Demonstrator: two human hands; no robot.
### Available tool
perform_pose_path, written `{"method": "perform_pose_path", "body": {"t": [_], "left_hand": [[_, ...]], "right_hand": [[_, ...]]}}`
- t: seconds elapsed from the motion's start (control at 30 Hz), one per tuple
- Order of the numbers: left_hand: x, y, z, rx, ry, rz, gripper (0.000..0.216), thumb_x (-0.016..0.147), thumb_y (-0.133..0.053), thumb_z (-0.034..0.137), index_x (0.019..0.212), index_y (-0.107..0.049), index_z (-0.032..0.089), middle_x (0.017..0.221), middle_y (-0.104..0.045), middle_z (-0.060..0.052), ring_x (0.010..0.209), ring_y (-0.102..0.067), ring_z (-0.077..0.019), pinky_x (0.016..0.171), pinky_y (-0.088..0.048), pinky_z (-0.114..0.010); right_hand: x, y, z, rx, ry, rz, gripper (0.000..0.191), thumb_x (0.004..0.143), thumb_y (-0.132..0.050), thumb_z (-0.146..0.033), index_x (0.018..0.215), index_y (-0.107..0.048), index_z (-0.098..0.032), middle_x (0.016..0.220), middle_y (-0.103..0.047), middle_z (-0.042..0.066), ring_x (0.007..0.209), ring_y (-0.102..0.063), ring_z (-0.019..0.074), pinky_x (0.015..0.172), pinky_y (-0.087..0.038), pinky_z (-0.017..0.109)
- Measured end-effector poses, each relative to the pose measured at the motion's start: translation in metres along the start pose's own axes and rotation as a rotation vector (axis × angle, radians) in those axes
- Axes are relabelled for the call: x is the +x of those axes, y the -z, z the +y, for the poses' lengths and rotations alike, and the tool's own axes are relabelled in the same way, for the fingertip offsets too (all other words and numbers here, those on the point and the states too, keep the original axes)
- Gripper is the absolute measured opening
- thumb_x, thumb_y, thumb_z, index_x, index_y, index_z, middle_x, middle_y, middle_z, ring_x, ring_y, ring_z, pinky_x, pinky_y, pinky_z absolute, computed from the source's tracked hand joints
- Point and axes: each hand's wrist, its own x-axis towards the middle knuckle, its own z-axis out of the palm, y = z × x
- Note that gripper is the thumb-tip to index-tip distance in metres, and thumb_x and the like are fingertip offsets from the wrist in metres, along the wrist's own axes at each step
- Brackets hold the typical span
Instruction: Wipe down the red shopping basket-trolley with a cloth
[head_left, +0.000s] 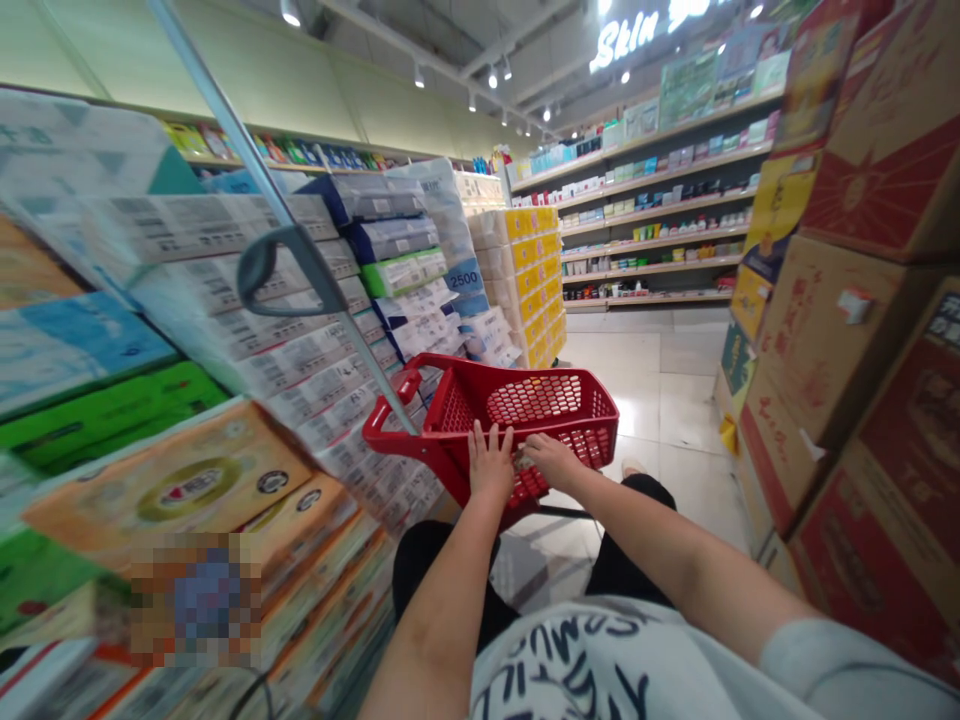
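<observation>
Nearest me are my pale printed shirt (570, 670) and my dark-trousered knees (420, 560), bent and set apart with the red shopping cart (590, 430) just beyond them. I suppose I am crouched like this so that both arms can reach its near side without stretching.

My left hand (491, 465) lies with its fingers spread and pointing away from me, on the cart's near edge, gripping nothing that I can see; I take it as steadying the side. My right hand (551, 460) is just beside it, fingers bent inward at the same edge; whether they pinch the rim or something small I can't make out.

So the cart is directly under and ahead of both hands, most of its basket reaching beyond my fingertips. A metal pole (225, 120) with a grey loop (257, 270) slants up from its left end, probably for pulling it along.

To my left, orange packs (195, 475) and white packs (300, 385) are piled in layers, likely to save room. On my right, cardboard cartons (832, 340) are stacked high, leaving a strip of tiled floor (690, 370) between. Past the cart stands a block of yellow packs (536, 290), then long shelves (652, 215) of small goods, lined up for browsing, and a lit sign (649, 35) above.
</observation>
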Motion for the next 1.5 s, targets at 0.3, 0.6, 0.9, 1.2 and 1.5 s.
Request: {"method": "perform_pose_path", "body": {"t": [0.3,0.6,0.9,1.2,1.5], "left_hand": [[-0.002,0.0,-0.002,-0.003,0.005,-0.023,0.069,0.079,-0.058,0.026,0.145,-0.039,0.024,0.152,-0.034,-0.009,0.145,-0.006,-0.0397,0.117,-0.012,-0.059],[-0.002,0.004,0.002,-0.031,0.024,-0.008,0.062,0.081,-0.055,0.028,0.142,-0.045,0.022,0.15,-0.037,-0.009,0.145,-0.006,-0.0399,0.117,-0.011,-0.057],[-0.007,0.008,-0.008,-0.016,-0.082,-0.044,0.068,0.081,-0.058,0.032,0.146,-0.038,0.026,0.156,-0.027,-0.006,0.145,-0.005,-0.0397,0.117,-0.012,-0.055],[0.02,0.01,-0.011,0.067,-0.139,-0.103,0.058,0.083,-0.055,0.03,0.14,-0.048,0.021,0.143,-0.047,-0.01,0.138,-0.032,-0.0361,0.117,-0.017,-0.049],[0.026,0.007,-0.013,0.036,-0.12,-0.129,0.067,0.081,-0.058,0.029,0.145,-0.039,0.026,0.149,-0.04,-0.01,0.143,-0.02,-0.0374,0.116,-0.016,-0.051]], "right_hand": [[-0.005,0.007,0.008,-0.021,-0.019,0.002,0.027,0.086,-0.05,-0.006,0.108,-0.065,-0.014,0.105,-0.059,0.011,0.098,-0.054,0.021,0.083,-0.049,0.032],[0.012,0.031,0.017,0.061,-0.286,0.085,0.036,0.089,-0.044,-0.01,0.121,-0.058,-0.018,0.112,-0.063,0.008,0.1,-0.058,0.0179,0.086,-0.045,0.028],[0.002,0.021,0.002,-0.012,-0.43,0.081,0.023,0.091,-0.042,-0.016,0.107,-0.059,-0.012,0.103,-0.063,0.015,0.098,-0.056,0.0239,0.086,-0.041,0.035],[-0.005,0.009,0.017,-0.072,-0.175,0.165,0.037,0.09,-0.043,-0.009,0.124,-0.056,-0.016,0.124,-0.057,0.013,0.113,-0.05,0.0224,0.099,-0.041,0.037],[-0.04,-0.022,0.021,-0.157,0.108,-0.113,0.023,0.09,-0.05,-0.015,0.097,-0.072,-0.015,0.115,-0.064,0.012,0.109,-0.055,0.0233,0.098,-0.045,0.038]]}}
